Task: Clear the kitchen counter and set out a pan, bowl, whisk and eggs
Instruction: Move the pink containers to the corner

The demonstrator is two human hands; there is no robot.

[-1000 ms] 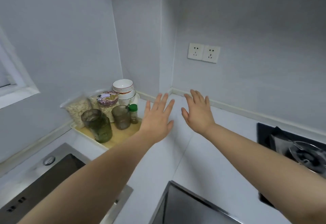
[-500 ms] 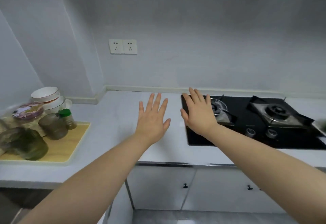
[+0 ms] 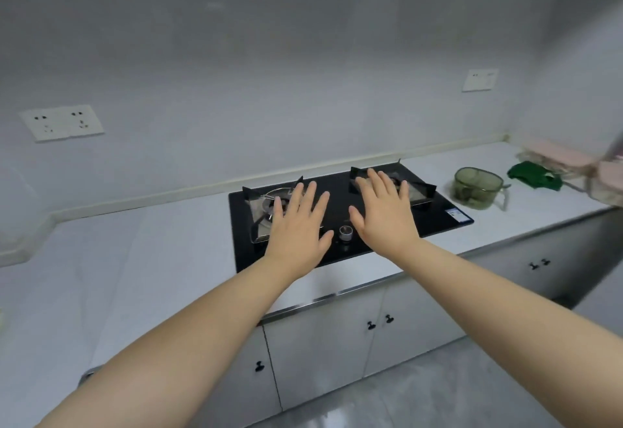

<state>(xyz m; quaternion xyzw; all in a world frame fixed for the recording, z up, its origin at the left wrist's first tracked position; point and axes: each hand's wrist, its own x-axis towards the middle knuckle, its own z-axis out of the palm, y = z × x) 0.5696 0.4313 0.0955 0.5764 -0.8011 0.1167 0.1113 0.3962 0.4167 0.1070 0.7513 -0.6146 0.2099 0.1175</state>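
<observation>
My left hand and my right hand are both stretched out flat, fingers spread, palms down, holding nothing. They hover in front of a black two-burner gas hob set into the white counter. On the counter right of the hob stands a green glass container with a lid. A green cloth lies beyond it. No pan, bowl, whisk or eggs show in this view.
Pink and pale items sit blurred at the counter's far right end. Wall sockets are at the left and a second socket plate at the right. White cabinet doors with black knobs run below the counter.
The view has swung right, from the corner tray of jars and bowls to the hob and the counter's right end. Both hands stay open and outstretched.
</observation>
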